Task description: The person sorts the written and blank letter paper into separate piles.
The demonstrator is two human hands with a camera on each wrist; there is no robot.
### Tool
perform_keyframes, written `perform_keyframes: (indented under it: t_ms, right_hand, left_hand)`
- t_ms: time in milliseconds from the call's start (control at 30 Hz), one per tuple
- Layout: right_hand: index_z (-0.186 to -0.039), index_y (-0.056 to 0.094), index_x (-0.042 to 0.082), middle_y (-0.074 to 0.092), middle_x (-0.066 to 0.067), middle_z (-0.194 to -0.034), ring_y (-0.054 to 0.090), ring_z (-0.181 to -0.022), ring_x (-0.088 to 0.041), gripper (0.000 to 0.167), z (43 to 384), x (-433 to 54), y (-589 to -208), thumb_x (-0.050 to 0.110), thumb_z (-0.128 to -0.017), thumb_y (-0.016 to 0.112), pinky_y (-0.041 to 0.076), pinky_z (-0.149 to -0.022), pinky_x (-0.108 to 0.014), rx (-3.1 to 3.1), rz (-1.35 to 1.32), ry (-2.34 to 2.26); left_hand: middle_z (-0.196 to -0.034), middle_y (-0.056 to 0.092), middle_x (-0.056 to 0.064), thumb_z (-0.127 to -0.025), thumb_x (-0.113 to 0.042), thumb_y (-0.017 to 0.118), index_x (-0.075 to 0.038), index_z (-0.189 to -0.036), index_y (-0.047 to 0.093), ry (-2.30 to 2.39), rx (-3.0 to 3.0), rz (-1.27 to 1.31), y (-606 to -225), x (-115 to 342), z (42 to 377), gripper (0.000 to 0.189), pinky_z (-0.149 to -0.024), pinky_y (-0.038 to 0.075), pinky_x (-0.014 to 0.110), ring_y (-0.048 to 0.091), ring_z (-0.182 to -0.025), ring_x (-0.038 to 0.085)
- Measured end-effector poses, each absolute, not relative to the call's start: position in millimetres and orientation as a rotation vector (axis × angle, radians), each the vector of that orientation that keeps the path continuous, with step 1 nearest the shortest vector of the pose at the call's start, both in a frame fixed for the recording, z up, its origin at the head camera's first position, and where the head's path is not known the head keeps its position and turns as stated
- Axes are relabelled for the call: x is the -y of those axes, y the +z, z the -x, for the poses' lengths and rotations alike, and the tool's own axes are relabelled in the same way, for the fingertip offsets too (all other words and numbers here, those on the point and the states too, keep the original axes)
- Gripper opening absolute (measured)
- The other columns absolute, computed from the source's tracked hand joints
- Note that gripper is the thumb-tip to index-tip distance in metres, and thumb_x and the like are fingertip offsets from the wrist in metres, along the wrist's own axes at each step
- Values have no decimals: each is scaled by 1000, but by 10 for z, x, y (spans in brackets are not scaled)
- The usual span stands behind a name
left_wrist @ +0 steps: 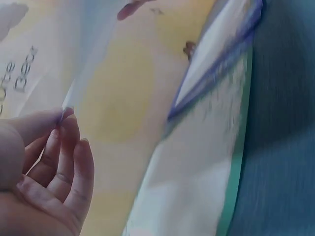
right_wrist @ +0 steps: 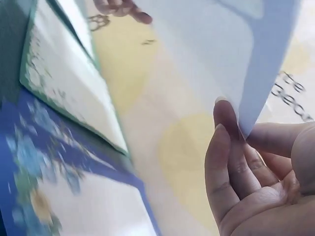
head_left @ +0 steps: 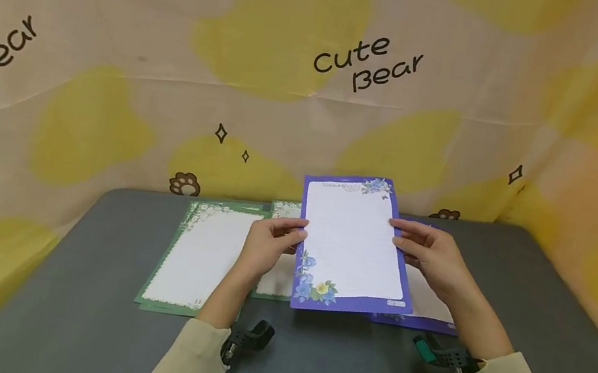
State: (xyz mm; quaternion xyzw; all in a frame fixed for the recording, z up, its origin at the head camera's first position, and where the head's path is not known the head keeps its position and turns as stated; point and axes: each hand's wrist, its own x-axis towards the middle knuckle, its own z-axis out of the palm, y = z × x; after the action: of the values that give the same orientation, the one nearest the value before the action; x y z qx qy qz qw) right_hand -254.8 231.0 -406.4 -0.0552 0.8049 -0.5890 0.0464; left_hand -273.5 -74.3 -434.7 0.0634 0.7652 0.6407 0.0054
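Observation:
Held up above the table is a sheet of purple-bordered stationery paper (head_left: 355, 243) with blue flowers in two corners. My left hand (head_left: 267, 244) pinches its left edge between thumb and fingers; in the left wrist view the left hand (left_wrist: 51, 167) shows that pinch at the fingertips. On the opposite edge my right hand (head_left: 431, 256) pinches the sheet, and in the right wrist view the right hand (right_wrist: 251, 172) has thumb and fingers on its border. Under and right of the raised sheet lies more purple-bordered paper (head_left: 430, 296), partly hidden by the sheet and my right hand.
Green-bordered sheets (head_left: 202, 256) lie stacked on the left of the grey table (head_left: 91, 310). Another green-bordered sheet (head_left: 273, 282) lies behind my left hand, partly covered. A printed cloth (head_left: 278, 29) hangs at the back and sides. Both wrists wear dark straps.

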Motion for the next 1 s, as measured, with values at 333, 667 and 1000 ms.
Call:
perform_keyframes:
  t_ms: [333, 667, 1000]
  right_hand:
    - [-149, 50, 7, 63, 19, -106, 64, -92, -2, 58, 2477, -2776, -4024, 33, -100, 65, 56, -82, -16, -2590, 79, -1691]
    - [-148, 51, 5, 54, -25, -146, 59, -91, 17, 63, 2290, -3241, -4128, 42, -99, 63, 56, -79, -13, -2785, -20, -1402]
    - [-147, 52, 4, 51, -28, -148, 50, -131, -39, 62, 2344, -3311, -4462, 45, -101, 59, 46, -79, -3, -2778, -52, -1397]
  left_hand:
    - [-102, 74, 17, -95, -13, 70, -8, -121, 75, 1963, -2413, -424, -4157, 323, 2733, 27, -75, 62, 32, 68, -74, 11]
    - [-88, 74, 14, -92, -13, 74, -12, -120, 76, 1907, -2383, -313, -4312, -224, 2611, 28, -52, 46, 23, 68, -66, 31]
    - [-56, 51, -1, -92, -11, 72, -7, -123, 74, 1772, -2504, -316, -4560, -385, 2658, 30, -45, 35, 20, 40, -47, 7]
